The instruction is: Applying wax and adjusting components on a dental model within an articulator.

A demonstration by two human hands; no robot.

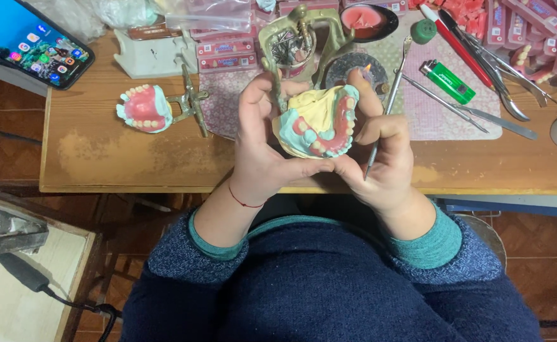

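- Keep your left hand (262, 149) wrapped firmly around the cast (316, 123) at frame centre.
- Your right hand (383, 158) grips the probe (389, 101); steady it against the cast.

A denture cast (316, 121) of pale yellow plaster on a blue-green base, with pink wax gums and a curved row of teeth, is tilted toward the camera above the table edge. A thin metal tool (389, 98) stands at its 3 o'clock, pointing to 12.
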